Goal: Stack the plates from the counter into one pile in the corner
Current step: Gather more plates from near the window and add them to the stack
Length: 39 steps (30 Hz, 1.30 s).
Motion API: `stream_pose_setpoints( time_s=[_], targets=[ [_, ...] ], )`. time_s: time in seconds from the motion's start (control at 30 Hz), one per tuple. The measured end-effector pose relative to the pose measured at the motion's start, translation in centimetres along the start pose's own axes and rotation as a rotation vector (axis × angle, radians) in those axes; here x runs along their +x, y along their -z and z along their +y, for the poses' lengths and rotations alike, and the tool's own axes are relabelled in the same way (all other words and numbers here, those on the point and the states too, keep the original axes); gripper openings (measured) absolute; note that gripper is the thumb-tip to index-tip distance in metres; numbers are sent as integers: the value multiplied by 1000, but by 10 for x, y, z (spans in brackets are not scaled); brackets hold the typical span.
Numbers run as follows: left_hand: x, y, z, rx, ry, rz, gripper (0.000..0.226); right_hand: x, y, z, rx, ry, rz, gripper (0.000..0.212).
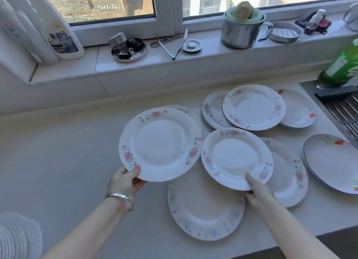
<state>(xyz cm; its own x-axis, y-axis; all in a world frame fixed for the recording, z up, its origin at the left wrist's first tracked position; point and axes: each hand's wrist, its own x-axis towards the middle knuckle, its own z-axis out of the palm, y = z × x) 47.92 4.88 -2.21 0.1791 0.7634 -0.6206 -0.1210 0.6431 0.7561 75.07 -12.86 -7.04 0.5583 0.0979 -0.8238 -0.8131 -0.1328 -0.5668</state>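
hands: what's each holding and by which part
The left hand grips the leftmost plate by its near rim; the right hand grips the plate beside it likewise.

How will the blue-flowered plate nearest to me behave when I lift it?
The blue-flowered plate looks like glazed ceramic: probably stiff, fairly heavy for its size, and breakable if dropped. Its glossy surface may be slippery, so grip the rim firmly. Lying flat on the counter, it should slide, not roll, if pushed.

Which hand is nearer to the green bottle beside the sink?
Right. The right hand, gripping a smaller floral plate, is in front and left of the green bottle; the left hand, holding a larger floral plate, is farther left.
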Motion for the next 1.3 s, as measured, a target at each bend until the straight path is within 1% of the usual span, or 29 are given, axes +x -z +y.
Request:
stream_pose_setpoints(
  time_s=[0.17, 0.3, 0.37, 0.43, 0.57, 0.7, 0.77, 0.87, 0.97, 1.03, 1.17, 1.3],
  targets=[
    [-8, 28, 0, -23, -12, 37, 20, -12, 4, 5, 49, 41, -73, 41],
    [-13, 54, 10, -50, -55, 46, 22, -29, -7, 15, -11, 97, -119, 36],
    [-18, 71, 18, -76, -82, 57, 23, -45, -24, 22, 9, 145, -181, 35],
    [-24, 95, 26, -111, -108, 77, 24, -66, -50, 31, 10, 179, -284, 34],
    [-48, 161, 49, -164, -199, 131, 26, -114, -116, 63, -53, 163, -481, 29],
    [-90, 244, 65, -149, -297, 243, 25, -167, -178, 113, -108, 148, -611, 26],
    [-113, 289, 67, -156, -313, 302, 24, -192, -203, 139, -137, 134, -678, 21],
    [-145, 354, 63, -180, -308, 386, 23, -225, -234, 178, -193, 124, -759, 21],
    [-168, 406, 54, -213, -264, 454, 25, -248, -257, 213, -228, 117, -763, 29],
    [-176, 429, 50, -237, -218, 486, 25, -258, -268, 233, -248, 122, -750, 31],
    [-178, 453, 48, -252, -142, 505, 24, -271, -281, 261, -291, 102, -698, 17],
    [-170, 457, 42, -242, -101, 519, 23, -273, -287, 271, -313, 73, -669, 17]
  ],
)
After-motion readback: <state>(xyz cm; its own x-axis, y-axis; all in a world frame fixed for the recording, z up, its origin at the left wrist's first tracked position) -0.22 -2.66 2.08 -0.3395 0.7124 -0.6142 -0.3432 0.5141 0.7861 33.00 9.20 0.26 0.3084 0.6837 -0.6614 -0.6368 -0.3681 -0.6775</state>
